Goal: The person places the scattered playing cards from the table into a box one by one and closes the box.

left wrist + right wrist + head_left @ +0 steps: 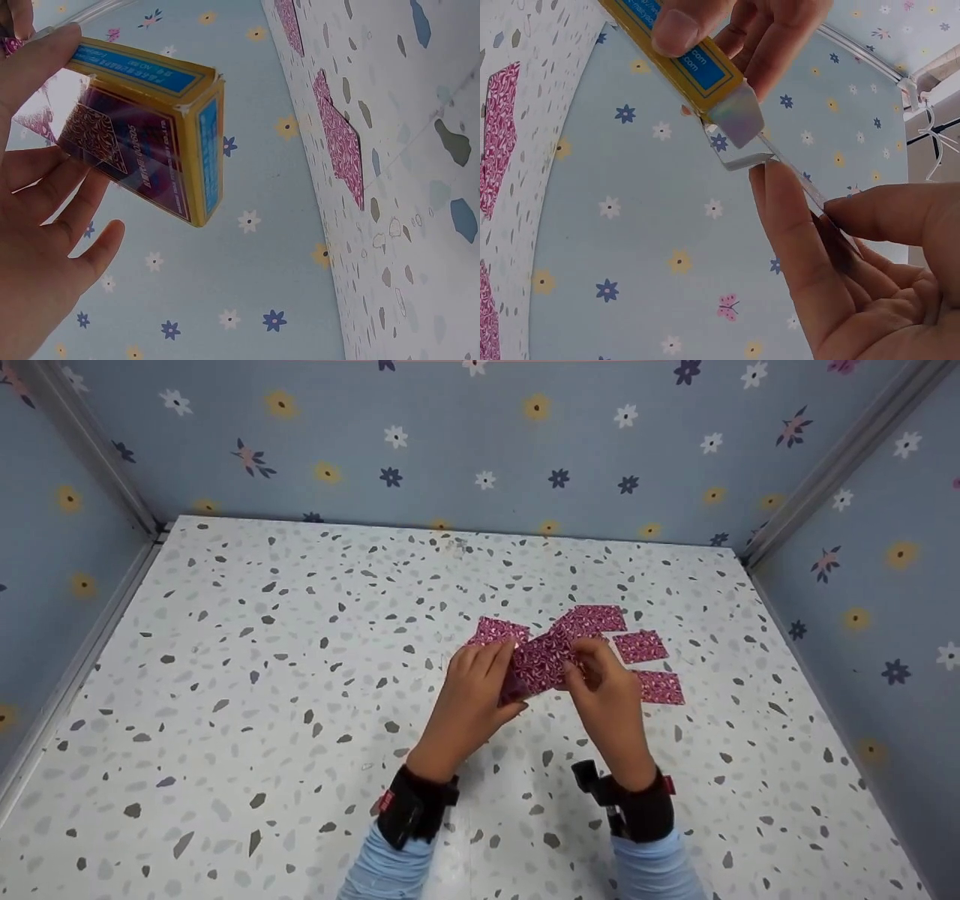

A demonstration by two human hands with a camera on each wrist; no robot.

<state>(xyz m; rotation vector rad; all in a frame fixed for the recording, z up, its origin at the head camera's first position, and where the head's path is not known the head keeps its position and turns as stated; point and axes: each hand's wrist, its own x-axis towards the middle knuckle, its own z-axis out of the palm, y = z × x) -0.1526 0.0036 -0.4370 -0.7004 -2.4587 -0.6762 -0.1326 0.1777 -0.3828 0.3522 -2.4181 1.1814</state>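
My left hand grips a yellow-edged playing card box, with the thumb on a narrow side and fingers on the broad face. The box is tilted and held above the table. Close on the right, my right hand pinches a thin pink-patterned card between thumb and fingers. In the right wrist view, the card appears nearly edge-on by the box's end, where a pale flap sticks out. Whether one card or several are pinched, I cannot tell. Part of the box is hidden behind my left hand in the head view.
Pink-patterned cards lie on the speckled white table: one card beyond my left hand, overlapping cards farther back, and separate cards to the right. Flowered blue panels border the back and sides.
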